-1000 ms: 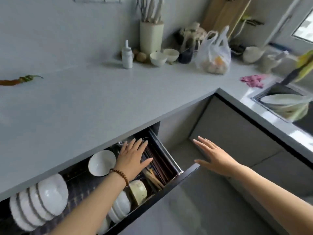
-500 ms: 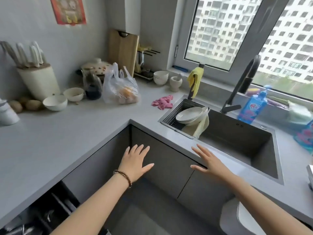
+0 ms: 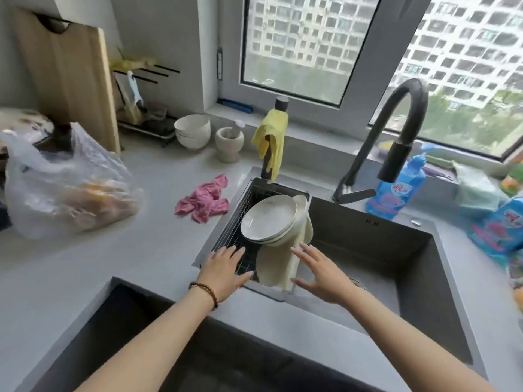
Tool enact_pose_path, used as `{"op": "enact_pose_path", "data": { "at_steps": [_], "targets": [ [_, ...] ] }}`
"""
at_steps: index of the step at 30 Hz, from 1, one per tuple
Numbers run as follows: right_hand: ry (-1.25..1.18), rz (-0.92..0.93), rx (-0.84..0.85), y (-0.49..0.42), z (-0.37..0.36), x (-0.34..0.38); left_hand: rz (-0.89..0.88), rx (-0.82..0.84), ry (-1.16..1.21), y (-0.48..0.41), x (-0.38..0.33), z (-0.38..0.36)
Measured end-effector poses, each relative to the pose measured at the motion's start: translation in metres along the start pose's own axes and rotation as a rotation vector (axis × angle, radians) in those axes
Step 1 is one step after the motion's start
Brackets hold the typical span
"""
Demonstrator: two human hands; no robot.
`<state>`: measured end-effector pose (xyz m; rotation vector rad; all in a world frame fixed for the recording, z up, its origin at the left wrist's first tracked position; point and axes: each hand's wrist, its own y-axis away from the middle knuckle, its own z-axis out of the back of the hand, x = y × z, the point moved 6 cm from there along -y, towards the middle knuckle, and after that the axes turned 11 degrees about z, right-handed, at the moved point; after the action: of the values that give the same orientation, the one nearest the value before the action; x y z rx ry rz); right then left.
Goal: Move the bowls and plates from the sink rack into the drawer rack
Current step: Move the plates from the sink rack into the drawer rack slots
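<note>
Fingers [image 3: 232, 251] spread beside plates [image 3: 268, 219]; bottle [image 3: 396, 193] label unreadable.

1. Sink rack [image 3: 226, 239]: wire basket; a stack of white plates [image 3: 268, 219] lies tilted inside it.
2. Cream cloth [image 3: 276, 267] hangs over the rack's right edge, beneath the plates.
3. Left hand [image 3: 223, 268]: fingers straight, over the rack's near-left corner; contact unconfirmed.
4. Right hand [image 3: 322, 271]: fingers spread, just right of the rack, beside the cloth.
5. Pink cloth [image 3: 203, 203] lies on the counter [image 3: 141, 264] just left of the rack; faucet [image 3: 396, 131] stands behind it, to the right.
</note>
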<state>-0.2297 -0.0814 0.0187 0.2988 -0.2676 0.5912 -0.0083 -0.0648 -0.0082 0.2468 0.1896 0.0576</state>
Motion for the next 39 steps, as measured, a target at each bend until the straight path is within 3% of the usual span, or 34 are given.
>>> {"op": "enact_pose_path", "data": {
  "at_steps": [8,18,28,39],
  "targets": [
    [0.063,0.028,0.021,-0.072,0.001,-0.054,-0.033,0.071,0.148,-0.109,-0.042,-0.005],
    [0.136,0.145,-0.004,-0.091,0.003,-0.091,0.033,0.250,0.333,-0.159,-0.080,-0.024],
    [0.103,0.156,-0.027,-0.092,0.000,-0.092,-0.027,0.182,0.311,-0.164,-0.083,-0.016],
    [0.098,0.066,0.005,-0.092,0.004,-0.083,-0.052,0.001,0.583,-0.155,-0.056,0.032]
  ]
}}
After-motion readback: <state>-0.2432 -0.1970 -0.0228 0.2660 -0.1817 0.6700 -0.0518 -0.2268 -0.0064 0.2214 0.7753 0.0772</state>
